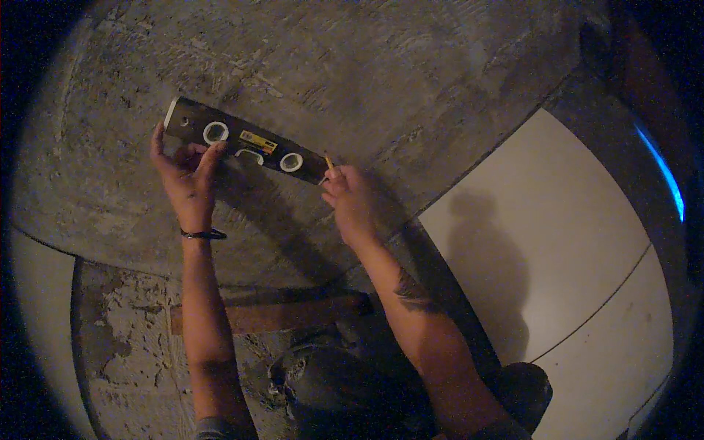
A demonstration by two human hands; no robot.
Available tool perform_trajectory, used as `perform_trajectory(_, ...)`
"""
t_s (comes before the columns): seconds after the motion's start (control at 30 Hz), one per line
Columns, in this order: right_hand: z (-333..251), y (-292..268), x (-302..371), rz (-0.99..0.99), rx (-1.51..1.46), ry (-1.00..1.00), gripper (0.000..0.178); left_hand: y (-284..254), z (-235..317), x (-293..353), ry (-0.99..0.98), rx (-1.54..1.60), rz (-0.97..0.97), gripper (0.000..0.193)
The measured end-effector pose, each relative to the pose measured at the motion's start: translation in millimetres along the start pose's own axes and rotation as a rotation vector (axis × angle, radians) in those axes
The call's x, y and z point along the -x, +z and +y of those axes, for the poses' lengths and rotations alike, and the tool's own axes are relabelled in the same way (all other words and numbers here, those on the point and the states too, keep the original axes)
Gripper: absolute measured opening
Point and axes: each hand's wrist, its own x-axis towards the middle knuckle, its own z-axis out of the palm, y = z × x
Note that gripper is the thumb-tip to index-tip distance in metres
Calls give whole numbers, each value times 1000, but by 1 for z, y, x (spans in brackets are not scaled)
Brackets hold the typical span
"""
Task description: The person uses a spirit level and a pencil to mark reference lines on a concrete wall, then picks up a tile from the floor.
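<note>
A dark spirit level (233, 137) with white-ringed vials and a yellow label lies at a slant against rough grey cement (411, 88), its left end higher in the picture. My left hand (189, 172) grips the level near that left end, thumb by the vial and fingers at the lower edge. Beside the level's right end, my right hand (352, 199) is closed around a thin yellow pencil (329, 161). The pencil's tip is too small to make out, so I cannot tell if it touches the cement.
Large white tiles (579, 220) cover the right side, with my shadow on them. Another pale tile (44, 308) stands at the left edge. A reddish-brown strip (271, 315) lies below the cement's edge, near my knees (337, 385). Patchy, broken mortar (132, 330) shows at lower left.
</note>
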Motion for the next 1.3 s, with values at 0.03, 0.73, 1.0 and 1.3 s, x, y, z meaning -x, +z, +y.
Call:
perform_trajectory(0.03,1,1,0,-6,38,1,45,-2,-2,0,-26,62,-19,81)
perform_trajectory(0.73,1,0,0,26,-26,24,40,-4,5,1,-72,14,-42,78)
perform_trajectory(1.0,5,10,-9,114,156,-46,29,-7,-4,-2,-30,-48,-9,80)
perform_trajectory(1.3,-1,17,-8,162,171,-31,26,-8,-19,-4,-21,-11,6,80)
